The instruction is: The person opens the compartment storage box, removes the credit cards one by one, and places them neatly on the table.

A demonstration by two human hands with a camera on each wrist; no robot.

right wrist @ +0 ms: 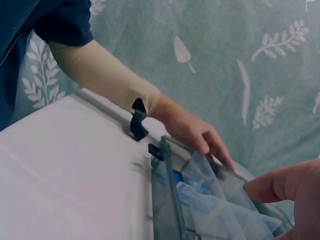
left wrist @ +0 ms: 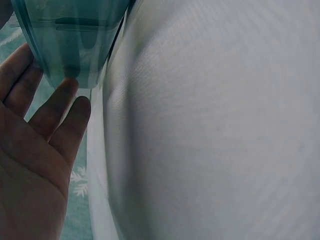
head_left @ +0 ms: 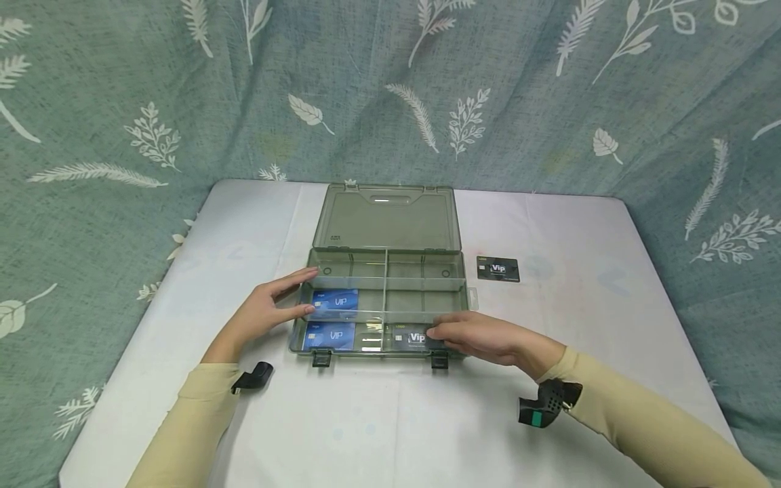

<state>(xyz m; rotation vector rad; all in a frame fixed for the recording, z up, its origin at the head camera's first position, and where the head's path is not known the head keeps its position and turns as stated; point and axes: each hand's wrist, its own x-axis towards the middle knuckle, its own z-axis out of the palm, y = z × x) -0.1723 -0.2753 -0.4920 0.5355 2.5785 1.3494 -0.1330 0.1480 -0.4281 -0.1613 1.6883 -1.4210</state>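
A translucent grey-green divided box (head_left: 386, 281) lies with its lid (head_left: 387, 217) folded back. My left hand (head_left: 265, 308) is at the box's left wall, thumb and fingers spread; the left wrist view shows that hand (left wrist: 40, 125) with fairly straight fingers beside the wall. Two blue VIP cards lie in the left compartments, one in the middle (head_left: 342, 300) and one in front (head_left: 332, 335). In the front right compartment lies a black Vip card (head_left: 409, 337). My right hand (head_left: 482, 335) reaches over its right end, thumb extended, its other fingers partly hidden.
Another black Vip card (head_left: 497, 269) lies on the white-covered table (head_left: 366, 420), right of the box. Clear dividers (head_left: 348, 281) stand up between the compartments. A leaf-patterned green curtain (head_left: 366, 88) hangs behind the table and at both sides.
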